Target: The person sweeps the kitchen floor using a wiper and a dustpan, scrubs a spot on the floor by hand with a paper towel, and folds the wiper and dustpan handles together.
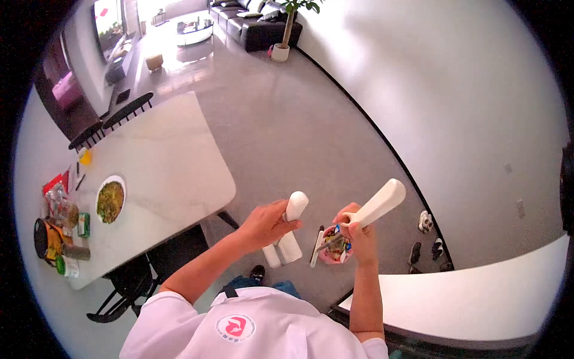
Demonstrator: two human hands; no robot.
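My left hand [266,226] is closed round the white upright handle of what looks like a long-handled dustpan, whose white pan [284,249] shows low beneath the hand. My right hand [360,236] grips a broad white handle [378,203] that tilts up to the right. A grey pole runs down from this hand to a narrow white head [317,246], like a broom seen from above; its bristles cannot be made out. Below the right hand stands a pink bin [330,259] with mixed rubbish in it, partly covered by the hand and pole.
On my left is a marble-look table [173,149] with a plate of food [111,200], a green can [84,225] and several packets. Black chairs [124,284] stand by it. A white counter [466,299] curves at my right. Shoes [426,221] lie along the wall.
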